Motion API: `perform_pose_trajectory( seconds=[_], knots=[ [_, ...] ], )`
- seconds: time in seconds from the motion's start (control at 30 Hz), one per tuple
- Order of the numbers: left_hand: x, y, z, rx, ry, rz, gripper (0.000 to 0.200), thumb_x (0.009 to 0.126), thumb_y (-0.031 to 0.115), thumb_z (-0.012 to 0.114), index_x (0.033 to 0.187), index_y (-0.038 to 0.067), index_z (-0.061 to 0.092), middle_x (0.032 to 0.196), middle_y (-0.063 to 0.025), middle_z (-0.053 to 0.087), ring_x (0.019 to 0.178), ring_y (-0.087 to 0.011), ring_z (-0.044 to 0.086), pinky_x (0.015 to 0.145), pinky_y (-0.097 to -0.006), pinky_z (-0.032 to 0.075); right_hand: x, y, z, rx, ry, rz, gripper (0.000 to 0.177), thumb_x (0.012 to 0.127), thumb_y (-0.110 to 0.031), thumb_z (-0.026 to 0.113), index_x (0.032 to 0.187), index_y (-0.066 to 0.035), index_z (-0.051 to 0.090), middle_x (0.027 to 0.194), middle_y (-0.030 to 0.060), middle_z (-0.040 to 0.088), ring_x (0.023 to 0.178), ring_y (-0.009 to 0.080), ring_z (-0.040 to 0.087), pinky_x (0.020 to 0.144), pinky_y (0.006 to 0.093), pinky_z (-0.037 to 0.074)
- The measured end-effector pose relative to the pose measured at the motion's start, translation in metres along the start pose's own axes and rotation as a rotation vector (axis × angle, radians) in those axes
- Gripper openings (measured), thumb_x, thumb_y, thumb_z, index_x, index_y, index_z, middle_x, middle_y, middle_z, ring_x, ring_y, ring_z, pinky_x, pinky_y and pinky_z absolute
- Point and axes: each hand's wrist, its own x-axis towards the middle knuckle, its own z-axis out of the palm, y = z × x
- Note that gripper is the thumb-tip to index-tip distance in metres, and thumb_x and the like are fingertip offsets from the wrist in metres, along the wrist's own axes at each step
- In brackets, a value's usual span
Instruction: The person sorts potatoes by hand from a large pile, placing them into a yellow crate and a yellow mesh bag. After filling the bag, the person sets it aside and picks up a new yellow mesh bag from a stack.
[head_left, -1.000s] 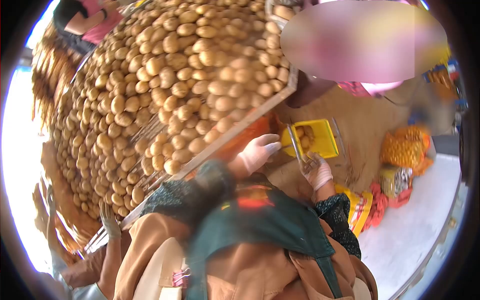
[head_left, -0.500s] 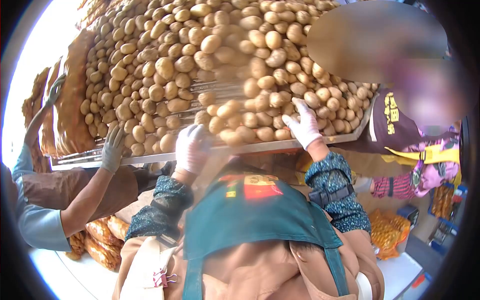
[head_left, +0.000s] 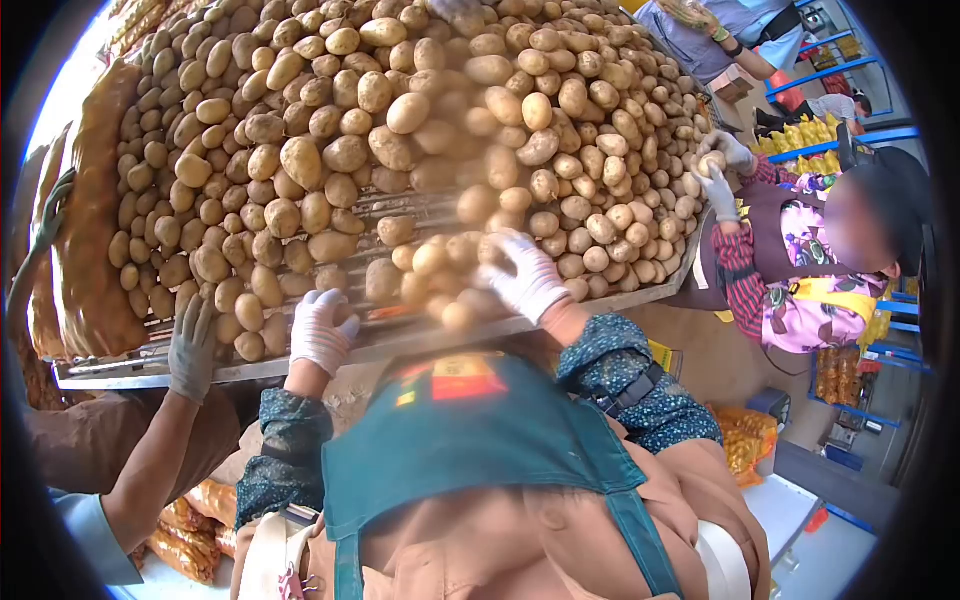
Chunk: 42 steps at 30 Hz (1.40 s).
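Note:
Potatoes (head_left: 300, 160) cover a slatted metal table with a metal front rim (head_left: 630, 300). My left hand (head_left: 320, 332), in a white glove, is at the front rim beside the potatoes, its thumb apart from the fingers and nothing seen in it. My right hand (head_left: 528, 285), also in a white glove, reaches over the rim with thumb and fingers spread, touching the right side of a small blurred group of potatoes (head_left: 440, 265). Bare slats show between the potatoes behind this group.
At the left, a co-worker's gloved hand (head_left: 192, 350) rests by the rim, the other on a filled mesh sack (head_left: 95, 220). At the right, another person's gloved hands hold a potato (head_left: 711, 163). More filled sacks (head_left: 188, 535) lie at the lower left.
The view has shifted toward the right. My right hand has moved left along the front of the table, toward my left hand. The right co-worker's hands and the potato between them now show.

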Motion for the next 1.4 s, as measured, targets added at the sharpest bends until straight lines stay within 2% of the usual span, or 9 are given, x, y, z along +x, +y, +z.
perform_pose_trajectory(
  seconds=[0.03,0.07,0.27,0.43,0.67,0.8,1.07,1.27,1.4],
  knots=[
    [0.003,-0.019,0.013,-0.296,0.073,0.024,0.040,0.074,0.016,0.077,0.109,0.003,0.065,0.100,-0.0093,0.062,0.094,-0.0272,0.061,0.082,-0.0355,0.053,0.004,-0.006,-0.010,0.258,0.034,0.227,0.050,0.086,-0.031,0.072,0.126,-0.005,0.060,0.121,0.0195,0.065,0.117,0.0321,0.060,0.101,0.0406,0.047],
    [0.005,0.000,0.001,-0.973,-0.101,-0.401,0.046,0.079,0.018,0.076,0.119,0.001,0.062,0.104,-0.0092,0.063,0.096,-0.0219,0.062,0.080,-0.0317,0.054,0.014,0.007,-0.009,0.145,0.048,0.439,0.053,0.088,-0.032,0.071,0.129,-0.002,0.058,0.122,0.0228,0.064,0.114,0.0356,0.062,0.100,0.0414,0.048],
    [0.042,0.031,-0.026,-1.878,-0.383,-0.524,0.044,0.082,0.015,0.068,0.124,0.002,0.061,0.105,-0.0099,0.069,0.103,-0.0275,0.065,0.094,-0.0426,0.054,0.061,0.001,-0.012,-0.054,-0.108,0.701,0.069,0.084,-0.047,0.071,0.130,0.001,0.054,0.128,0.0272,0.060,0.118,0.0386,0.059,0.100,0.0432,0.047],
    [0.060,0.037,-0.006,-1.605,-0.135,-0.782,0.025,0.087,0.022,0.072,0.103,0.004,0.066,0.095,-0.0067,0.069,0.077,-0.0229,0.070,0.070,-0.0354,0.060,0.077,-0.013,-0.010,-0.157,-0.228,0.635,0.076,0.081,-0.049,0.073,0.136,-0.002,0.048,0.124,0.0224,0.063,0.113,0.0380,0.061,0.097,0.0424,0.049],
    [0.074,0.022,0.000,-1.227,-0.116,-0.473,0.026,0.088,0.015,0.070,0.109,0.000,0.067,0.103,-0.0056,0.069,0.098,-0.0149,0.062,0.089,-0.0282,0.050,0.091,0.006,0.041,-0.239,-0.245,0.135,0.073,0.080,-0.040,0.076,0.141,-0.009,0.048,0.136,0.0207,0.056,0.122,0.0358,0.057,0.101,0.0418,0.047],
    [0.083,0.013,-0.007,-1.129,-0.077,-0.409,0.032,0.087,0.014,0.070,0.115,0.000,0.066,0.109,-0.0070,0.068,0.103,-0.0158,0.061,0.093,-0.0289,0.048,0.097,-0.024,0.042,0.008,-0.307,0.223,0.084,0.081,-0.032,0.074,0.152,-0.016,0.033,0.135,0.0214,0.054,0.124,0.0369,0.054,0.105,0.0407,0.045],
    [0.101,0.017,-0.007,-1.144,-0.270,-0.402,0.044,0.091,0.012,0.067,0.131,-0.003,0.057,0.106,-0.0062,0.066,0.092,-0.0141,0.061,0.079,-0.0279,0.051,0.144,-0.058,0.044,-0.393,-0.467,0.141,0.077,0.081,-0.039,0.074,0.146,-0.016,0.041,0.125,0.0217,0.060,0.113,0.0413,0.059,0.098,0.0447,0.049],
    [0.098,0.052,-0.045,-1.677,-0.419,-0.482,0.069,0.084,0.013,0.062,0.148,0.000,0.039,0.138,-0.0163,0.053,0.114,-0.0267,0.062,0.095,-0.0365,0.053,0.125,-0.033,0.051,0.284,-0.291,0.153,0.077,0.077,-0.030,0.083,0.143,-0.015,0.046,0.120,0.0183,0.066,0.110,0.0306,0.064,0.096,0.0390,0.051],
    [0.099,0.056,-0.029,-1.846,-0.658,-0.331,0.076,0.086,0.015,0.061,0.153,0.002,0.028,0.148,-0.0194,0.044,0.129,-0.0296,0.051,0.107,-0.0405,0.044,0.100,-0.082,0.013,0.486,-0.504,0.156,0.072,0.078,-0.021,0.083,0.142,-0.018,0.049,0.125,0.0136,0.063,0.108,0.0275,0.063,0.094,0.0364,0.052]
  ],
)
